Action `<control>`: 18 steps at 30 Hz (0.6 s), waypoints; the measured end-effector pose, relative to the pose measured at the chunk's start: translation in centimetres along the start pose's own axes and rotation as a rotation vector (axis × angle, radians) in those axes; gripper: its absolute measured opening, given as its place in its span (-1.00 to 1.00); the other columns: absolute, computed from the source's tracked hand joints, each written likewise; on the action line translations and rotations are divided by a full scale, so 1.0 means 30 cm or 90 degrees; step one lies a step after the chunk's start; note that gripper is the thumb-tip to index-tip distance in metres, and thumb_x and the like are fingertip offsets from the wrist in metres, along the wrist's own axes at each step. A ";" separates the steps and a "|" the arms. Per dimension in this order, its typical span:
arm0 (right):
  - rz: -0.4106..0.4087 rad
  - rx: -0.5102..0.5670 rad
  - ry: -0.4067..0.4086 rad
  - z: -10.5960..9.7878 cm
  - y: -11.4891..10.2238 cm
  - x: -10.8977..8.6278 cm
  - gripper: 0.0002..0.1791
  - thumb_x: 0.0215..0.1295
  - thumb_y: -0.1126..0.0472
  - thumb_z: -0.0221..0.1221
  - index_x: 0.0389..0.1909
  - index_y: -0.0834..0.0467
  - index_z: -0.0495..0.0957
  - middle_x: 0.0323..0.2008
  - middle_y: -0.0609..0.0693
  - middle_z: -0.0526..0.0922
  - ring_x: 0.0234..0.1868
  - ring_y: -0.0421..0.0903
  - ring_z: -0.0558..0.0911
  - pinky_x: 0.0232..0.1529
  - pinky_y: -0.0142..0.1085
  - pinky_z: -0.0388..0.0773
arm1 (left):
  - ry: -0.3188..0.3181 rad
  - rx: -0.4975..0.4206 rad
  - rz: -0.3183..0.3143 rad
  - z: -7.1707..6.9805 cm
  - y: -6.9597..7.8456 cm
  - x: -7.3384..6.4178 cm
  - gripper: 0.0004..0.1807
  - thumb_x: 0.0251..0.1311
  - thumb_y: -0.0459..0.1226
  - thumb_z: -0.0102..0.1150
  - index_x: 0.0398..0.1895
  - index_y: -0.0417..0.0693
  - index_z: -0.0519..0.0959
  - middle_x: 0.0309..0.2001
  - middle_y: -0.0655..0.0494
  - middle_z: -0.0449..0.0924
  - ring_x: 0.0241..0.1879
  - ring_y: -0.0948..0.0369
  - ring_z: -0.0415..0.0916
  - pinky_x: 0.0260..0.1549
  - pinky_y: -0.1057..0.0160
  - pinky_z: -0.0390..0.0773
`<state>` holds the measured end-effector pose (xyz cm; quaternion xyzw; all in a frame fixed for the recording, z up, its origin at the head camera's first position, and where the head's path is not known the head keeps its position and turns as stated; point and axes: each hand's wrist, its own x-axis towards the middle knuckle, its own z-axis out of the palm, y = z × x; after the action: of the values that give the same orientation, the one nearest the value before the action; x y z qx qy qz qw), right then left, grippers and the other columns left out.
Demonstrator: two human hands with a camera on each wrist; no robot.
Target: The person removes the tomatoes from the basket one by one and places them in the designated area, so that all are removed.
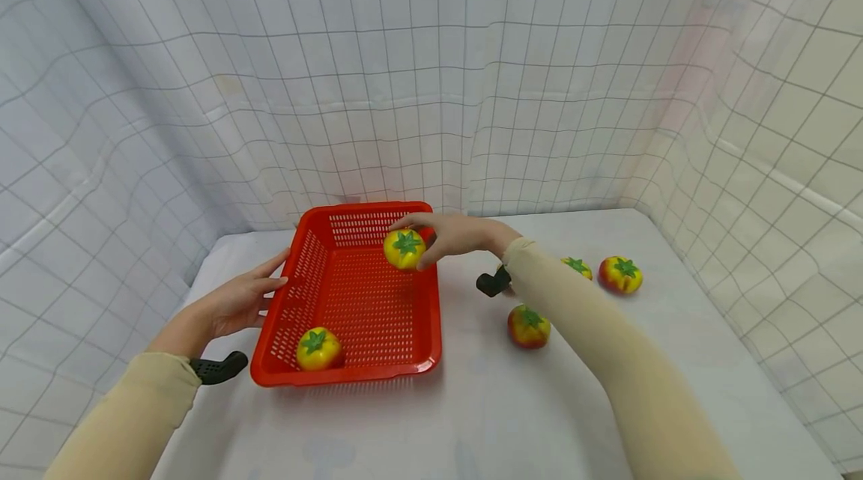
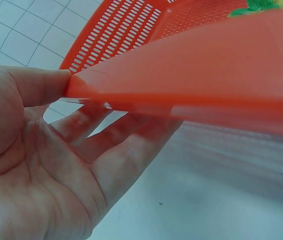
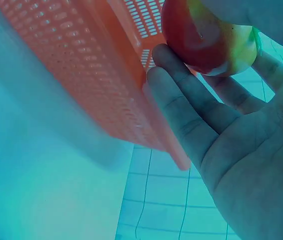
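A red plastic basket [image 1: 364, 293] with slotted walls rests on the white table. My left hand [image 1: 236, 304] grips its left rim; in the left wrist view the thumb [image 2: 41, 86] lies on the rim and the fingers reach beneath it. Over the right part of the basket, my right hand [image 1: 455, 234] holds a yellow-and-red tomato [image 1: 403, 249] with a green star-shaped top. The right wrist view shows the tomato [image 3: 201, 42] between thumb and fingers, close to the basket's rim [image 3: 174, 145]. Inside the basket's near left corner sits another tomato [image 1: 320, 350].
Right of the basket, one tomato [image 1: 529, 326] lies on the table [image 1: 485, 405]. Farther right is another tomato [image 1: 620, 275]. The right sleeve partly covers a tomato [image 1: 578, 266] beside it. Grid-patterned white curtains [image 1: 431, 90] enclose the back and sides.
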<state>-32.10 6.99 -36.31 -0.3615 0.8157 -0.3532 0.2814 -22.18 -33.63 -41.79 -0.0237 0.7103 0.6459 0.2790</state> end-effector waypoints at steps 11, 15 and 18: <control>0.001 0.046 0.011 -0.045 0.033 -0.108 -0.24 0.24 0.17 0.40 0.42 -0.30 0.36 0.33 -0.11 0.33 0.23 0.00 0.49 0.16 -0.15 0.56 | -0.012 0.003 0.006 -0.006 -0.005 0.001 -0.19 0.62 -0.11 -0.12 0.65 0.41 -0.39 0.55 -0.35 -0.04 0.14 -0.04 0.55 0.04 -0.15 0.62; 0.005 0.044 0.013 -0.055 0.040 -0.141 -0.25 0.25 0.19 0.39 0.42 -0.27 0.36 0.35 -0.11 0.32 0.22 0.00 0.50 0.13 -0.16 0.58 | -0.015 0.002 0.007 -0.006 -0.005 0.001 -0.19 0.63 -0.11 -0.13 0.65 0.41 -0.40 0.56 -0.35 -0.06 0.14 -0.05 0.55 0.04 -0.16 0.62; 0.006 0.039 0.016 -0.059 0.047 -0.163 -0.27 0.25 0.20 0.39 0.40 -0.29 0.38 0.35 -0.13 0.33 0.26 -0.05 0.45 0.15 -0.16 0.58 | -0.015 0.001 0.008 -0.005 -0.006 0.002 -0.18 0.62 -0.11 -0.12 0.65 0.41 -0.40 0.56 -0.34 -0.07 0.15 -0.06 0.54 0.04 -0.16 0.61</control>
<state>-31.08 12.20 -35.35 -0.3447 0.8094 -0.3814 0.2838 -22.21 -33.79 -41.98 -0.0116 0.7075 0.6472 0.2837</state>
